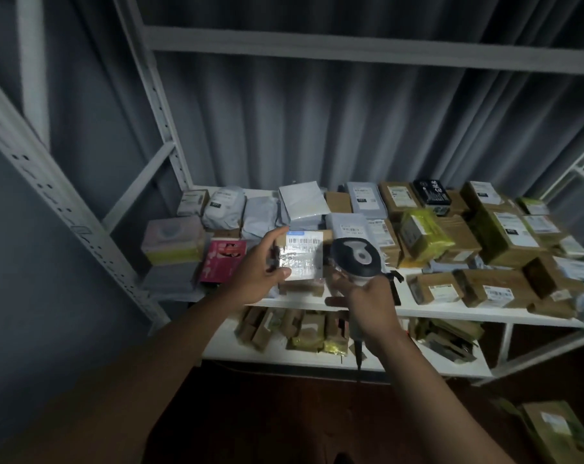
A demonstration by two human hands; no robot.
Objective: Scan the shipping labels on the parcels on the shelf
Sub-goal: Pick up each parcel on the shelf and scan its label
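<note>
- The left hand (260, 267) grips a small brown cardboard parcel (300, 262) by its left edge, thumb on the near face, tilting its white barcoded shipping label (304, 254) up above the front of the white metal shelf (451, 311).
- The right hand (367, 298) is wrapped round the handle of a black-and-white handheld barcode scanner (355, 254), just right of the label.
- Grey mailer bags (302, 200) lie at the far left, brown cartons (505, 229) to the right, and a pink box (221, 261) left of the held parcel.

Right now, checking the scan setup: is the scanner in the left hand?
No, the right hand grips the scanner; the left hand holds the labelled parcel.
</note>
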